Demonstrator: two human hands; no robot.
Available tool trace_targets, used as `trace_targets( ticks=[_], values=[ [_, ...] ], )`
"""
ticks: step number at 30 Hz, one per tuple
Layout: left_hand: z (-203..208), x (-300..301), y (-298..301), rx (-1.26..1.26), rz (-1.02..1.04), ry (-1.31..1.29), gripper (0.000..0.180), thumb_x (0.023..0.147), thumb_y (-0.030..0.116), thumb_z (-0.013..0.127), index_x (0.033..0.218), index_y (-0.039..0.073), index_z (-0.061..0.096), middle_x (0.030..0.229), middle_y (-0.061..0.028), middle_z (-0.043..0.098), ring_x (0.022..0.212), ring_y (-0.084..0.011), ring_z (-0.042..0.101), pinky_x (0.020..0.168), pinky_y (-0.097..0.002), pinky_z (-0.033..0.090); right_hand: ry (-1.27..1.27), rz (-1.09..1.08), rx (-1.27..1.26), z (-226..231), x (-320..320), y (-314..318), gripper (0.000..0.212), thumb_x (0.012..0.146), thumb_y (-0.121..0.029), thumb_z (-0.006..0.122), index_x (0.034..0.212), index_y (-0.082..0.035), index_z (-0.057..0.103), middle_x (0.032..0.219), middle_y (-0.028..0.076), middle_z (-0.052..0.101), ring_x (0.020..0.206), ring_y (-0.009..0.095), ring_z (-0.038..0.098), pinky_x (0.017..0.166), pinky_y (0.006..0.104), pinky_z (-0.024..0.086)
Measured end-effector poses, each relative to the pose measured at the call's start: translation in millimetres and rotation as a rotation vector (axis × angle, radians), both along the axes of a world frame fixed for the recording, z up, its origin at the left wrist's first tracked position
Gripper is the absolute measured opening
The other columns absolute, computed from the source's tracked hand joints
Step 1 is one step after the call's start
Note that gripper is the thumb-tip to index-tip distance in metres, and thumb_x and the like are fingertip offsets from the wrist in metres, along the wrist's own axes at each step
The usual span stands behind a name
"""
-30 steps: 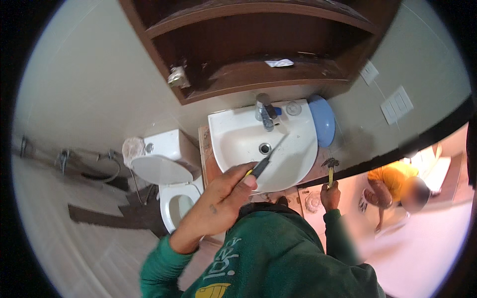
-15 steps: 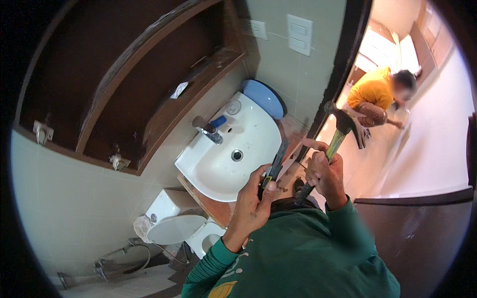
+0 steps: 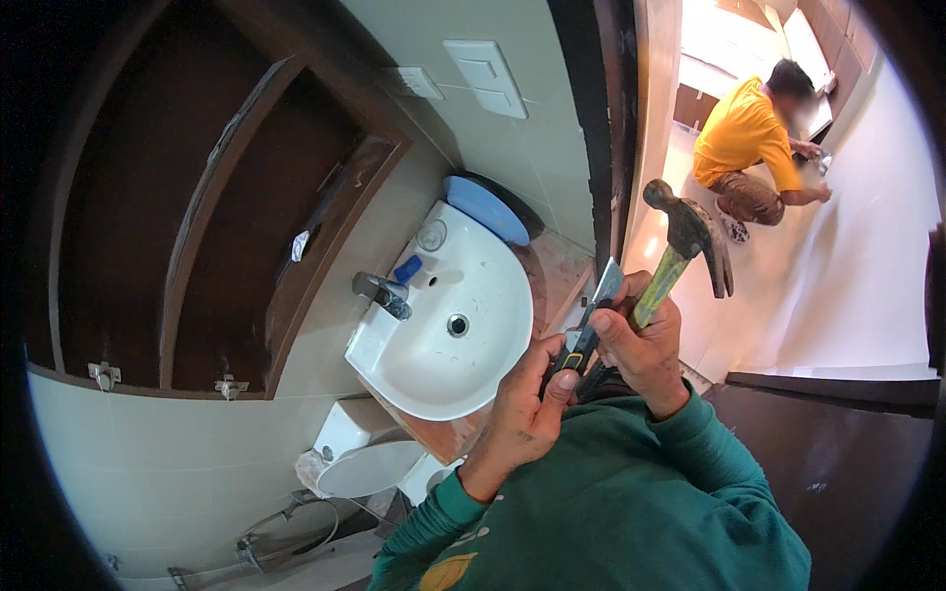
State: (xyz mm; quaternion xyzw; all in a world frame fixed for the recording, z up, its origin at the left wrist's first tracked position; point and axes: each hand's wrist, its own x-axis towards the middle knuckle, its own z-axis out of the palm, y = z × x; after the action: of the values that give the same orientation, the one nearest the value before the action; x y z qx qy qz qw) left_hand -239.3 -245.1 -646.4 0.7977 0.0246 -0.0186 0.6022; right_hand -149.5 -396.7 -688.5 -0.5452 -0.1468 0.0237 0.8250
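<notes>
Steadying seems the current step: a utility knife (image 3: 581, 347) is gripped by the left hand (image 3: 525, 409), a claw hammer (image 3: 671, 267) by the right hand (image 3: 650, 352), with care near the blade (image 3: 611, 279) apparently needed next.

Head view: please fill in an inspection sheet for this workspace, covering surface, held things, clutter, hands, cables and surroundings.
Surface: white washbasin, its bowl speckled.
Held things: utility knife, blade out; claw hammer.
Clutter: blue object beside the tap; pale scrap on the shelf.
Hands: left hand grips the knife; right hand holds the hammer, close to the blade.
Cables: nothing seen.
Surroundings: toilet, wall switches, co-worker in yellow crouching beyond the dark door frame.
</notes>
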Motion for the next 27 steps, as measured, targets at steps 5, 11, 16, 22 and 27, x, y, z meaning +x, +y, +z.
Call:
trace_targets(
  ticks=[5, 11, 16, 22, 27],
  values=[
    [-10.5, 11.4, -4.7, -0.054, -0.014, 0.057, 0.038, 0.107, 0.032, 0.056, 0.121, -0.003, 0.058, 0.083, -0.0054, 0.058, 0.067, -0.0122, 0.06, 0.061, -0.0286, 0.05, 0.096, 0.065, 0.044, -7.4, 7.3, -16.7, 0.031, 0.093, -0.025, 0.08, 0.088, -0.005, 0.056, 0.073, -0.002, 0.057, 0.063, 0.004, 0.051, 0.053, 0.0221, 0.039],
    [-7.3, 21.0, 14.3, 0.011, -0.082, 0.096, 0.038, 0.105, 0.033, 0.06, 0.119, -0.002, 0.058, 0.085, -0.0086, 0.06, 0.067, -0.0148, 0.06, 0.061, -0.0287, 0.049, 0.062, 0.085, -0.012, -2.3, 5.5, -15.7, 0.024, 0.093, -0.019, 0.079, 0.088, -0.005, 0.06, 0.076, 0.0, 0.058, 0.07, 0.008, 0.052, 0.063, 0.0264, 0.043],
    [5.4, 19.9, 37.2, 0.398, -0.098, -0.118, 0.042, 0.098, 0.024, 0.071, 0.127, -0.001, 0.055, 0.093, -0.0115, 0.064, 0.081, -0.0188, 0.064, 0.071, -0.0326, 0.054, -0.122, -0.123, -0.102, -17.0, -4.6, 19.3, 0.019, 0.095, -0.017, 0.076, 0.094, -0.003, 0.063, 0.081, 0.001, 0.06, 0.072, 0.009, 0.054, 0.064, 0.0269, 0.044],
    [22.7, 11.3, 117.5, 0.862, -0.255, -0.365, 0.048, 0.088, 0.012, 0.076, 0.131, -0.001, 0.062, 0.101, -0.0182, 0.068, 0.084, -0.0303, 0.069, 0.076, -0.0382, 0.057, -0.009, -0.198, -0.159, -16.5, -42.1, 61.6, 0.025, 0.097, -0.022, 0.071, 0.107, 0.0, 0.066, 0.082, 0.001, 0.058, 0.071, 0.008, 0.052, 0.065, 0.0256, 0.042],
    [73.6, 28.5, 193.2, 1.324, -0.196, -0.506, 0.05, 0.098, 0.022, 0.068, 0.145, 0.01, 0.058, 0.093, -0.0104, 0.067, 0.083, -0.0222, 0.067, 0.091, -0.0434, 0.056, 0.262, -0.135, -0.096, -24.2, -69.5, 75.7, 0.027, 0.094, -0.017, 0.07, 0.114, 0.001, 0.066, 0.073, 0.001, 0.059, 0.068, 0.008, 0.054, 0.062, 0.0265, 0.043]
  ],
)
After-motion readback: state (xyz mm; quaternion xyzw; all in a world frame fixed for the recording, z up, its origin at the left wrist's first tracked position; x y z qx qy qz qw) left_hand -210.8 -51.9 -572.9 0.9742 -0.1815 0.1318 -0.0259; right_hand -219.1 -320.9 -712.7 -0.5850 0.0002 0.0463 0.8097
